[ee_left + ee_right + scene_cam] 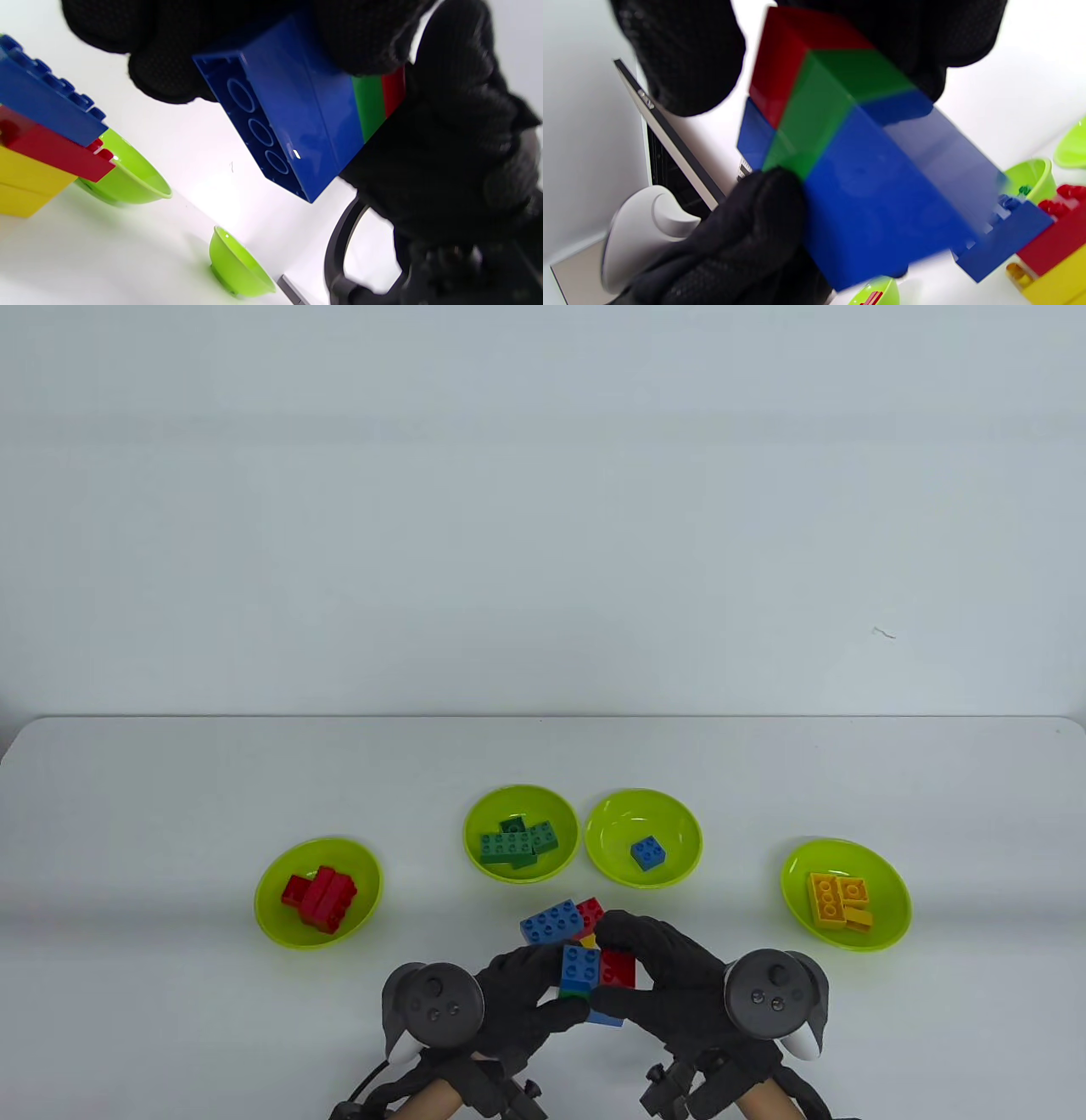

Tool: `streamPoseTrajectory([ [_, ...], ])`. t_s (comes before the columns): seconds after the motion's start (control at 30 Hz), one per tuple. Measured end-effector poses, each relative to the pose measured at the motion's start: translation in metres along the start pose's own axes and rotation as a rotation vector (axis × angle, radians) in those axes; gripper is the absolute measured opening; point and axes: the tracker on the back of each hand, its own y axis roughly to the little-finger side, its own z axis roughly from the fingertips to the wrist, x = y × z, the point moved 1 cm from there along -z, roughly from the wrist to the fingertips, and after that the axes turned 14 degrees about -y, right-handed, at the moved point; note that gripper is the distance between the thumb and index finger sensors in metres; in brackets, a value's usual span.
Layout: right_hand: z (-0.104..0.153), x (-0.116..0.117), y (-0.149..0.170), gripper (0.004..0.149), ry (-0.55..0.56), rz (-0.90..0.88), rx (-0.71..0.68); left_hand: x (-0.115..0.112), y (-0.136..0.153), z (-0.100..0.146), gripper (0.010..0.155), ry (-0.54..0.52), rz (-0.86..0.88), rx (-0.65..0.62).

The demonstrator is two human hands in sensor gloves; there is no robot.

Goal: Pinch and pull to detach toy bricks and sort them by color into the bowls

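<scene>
Left hand (517, 993) and right hand (657, 976) grip the brick stack (594, 976) near the table's (170, 780) front edge.

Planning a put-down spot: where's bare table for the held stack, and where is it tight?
Free: the gap between the red bowl and green bowl; the gap between the blue bowl and yellow bowl; the strip behind the bowls. Crowded: front centre, where the left hand, right hand, held stack and loose stack bunch.

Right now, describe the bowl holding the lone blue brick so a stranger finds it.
Four green bowls sit in a row on the white table. The blue-brick bowl is third from the left. It alone holds one small blue brick.
</scene>
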Motion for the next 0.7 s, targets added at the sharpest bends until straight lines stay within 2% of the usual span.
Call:
streamPoseTrajectory([
  [0.13, -0.001, 0.002, -0.009, 0.068, -0.046, 0.149, 0.047, -0.009, -0.004, 0.002, 0.067, 0.017, 0.002, -0.004],
  [0.27, -0.001, 0.005, -0.013, 0.063, -0.051, 0.203, 0.061, -0.012, -0.006, 0.003, 0.066, 0.012, 0.007, 0.004],
  [0.43, -0.002, 0.007, -0.010, 0.060, -0.069, 0.151, 0.061, -0.012, -0.009, 0.004, 0.067, 0.030, -0.066, -0.046],
  [0.5, -0.001, 0.009, -0.012, 0.060, -0.052, 0.187, 0.052, -0.012, -0.009, 0.003, 0.067, 0.029, -0.092, -0.056],
  [0.63, 0.000, 0.013, -0.021, 0.061, -0.039, 0.335, 0.042, -0.012, -0.008, 0.002, 0.066, 0.028, -0.038, 0.005],
  [0.7, 0.000, 0.013, -0.022, 0.060, -0.028, 0.330, 0.034, -0.012, -0.008, 0.002, 0.066, 0.025, -0.032, 0.007],
])
